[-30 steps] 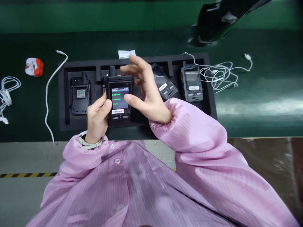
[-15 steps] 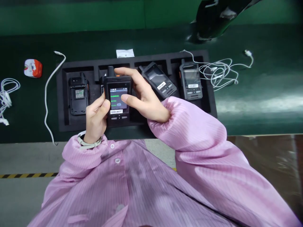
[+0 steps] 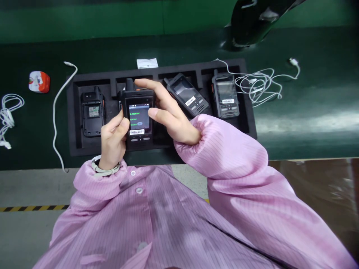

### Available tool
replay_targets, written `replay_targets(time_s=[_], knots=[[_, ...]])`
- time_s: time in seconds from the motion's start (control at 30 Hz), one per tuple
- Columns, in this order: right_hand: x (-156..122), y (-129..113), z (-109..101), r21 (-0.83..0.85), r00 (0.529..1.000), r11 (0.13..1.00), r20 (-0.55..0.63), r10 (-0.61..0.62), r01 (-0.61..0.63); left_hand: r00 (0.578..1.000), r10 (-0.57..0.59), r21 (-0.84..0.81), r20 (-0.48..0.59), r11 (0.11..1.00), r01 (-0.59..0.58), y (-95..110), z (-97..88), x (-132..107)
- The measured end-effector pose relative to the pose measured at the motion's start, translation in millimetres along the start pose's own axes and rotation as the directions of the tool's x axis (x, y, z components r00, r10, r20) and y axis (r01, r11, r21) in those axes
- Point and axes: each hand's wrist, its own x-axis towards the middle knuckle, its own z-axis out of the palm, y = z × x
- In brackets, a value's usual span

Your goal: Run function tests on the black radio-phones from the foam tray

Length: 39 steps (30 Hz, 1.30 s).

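An open-backed handset (image 3: pixel 92 116) lies leftmost in the black tray (image 3: pixel 84 151). My left hand (image 3: pixel 113 140) grips the lit handset (image 3: pixel 139 119) above the tray; my right hand (image 3: pixel 171 116) is loosely spread, thumb at the edge of the screen (image 3: pixel 135 116). Farther right lies a slanted handset (image 3: pixel 186 93).

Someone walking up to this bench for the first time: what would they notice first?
Probably the lit screen with green lines, on the handset held over the dark tray by the left hand, with the right hand at its right side. Next, the pink sleeves across the lower picture. Then the red-and-white object on the green bench, far left.
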Motion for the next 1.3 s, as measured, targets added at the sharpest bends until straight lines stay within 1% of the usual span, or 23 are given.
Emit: replay_targets(time_s=[0.13, 0.27, 0.53, 0.77, 0.97, 1.13, 1.3], knots=[[0.1, 1.9, 0.2, 0.028, 1.0, 1.0, 0.001, -0.014, 0.014, 1.0, -0.003, 0.02, -0.021, 1.0, 0.003, 0.4, 0.7, -0.4], [0.2, 2.0, 0.6, 0.051, 0.999, 0.998, 0.0, -0.046, 0.046, 1.0, 0.007, -0.004, -0.001, 1.0, -0.007, -0.3, -0.5, 0.1], [0.5, 2.8, 1.2, -0.007, 0.999, 0.999, 0.003, -0.047, 0.047, 1.0, 0.003, -0.035, 0.005, 0.999, -0.003, -0.1, -1.1, 0.4], [1.7, 7.3, 0.9, -0.052, 0.999, 0.998, -0.018, -0.047, 0.046, 1.0, -0.004, -0.042, -0.01, 0.999, 0.003, 0.2, -1.0, 0.9], [0.8, 2.7, 1.3, -0.097, 0.999, 0.995, -0.018, -0.036, 0.034, 1.0, -0.013, -0.037, -0.002, 0.999, 0.013, -1.0, -1.7, 0.9], [1.3, 3.1, 1.5, -0.079, 0.999, 0.996, -0.013, -0.032, 0.031, 1.0, -0.009, -0.069, -0.007, 0.998, 0.009, -0.7, -0.7, 0.9], [2.2, 9.1, 1.4, -0.058, 1.0, 0.998, -0.004, -0.03, 0.029, 1.0, -0.005, -0.035, -0.007, 0.999, 0.004, 0.4, 0.4, 2.3]])
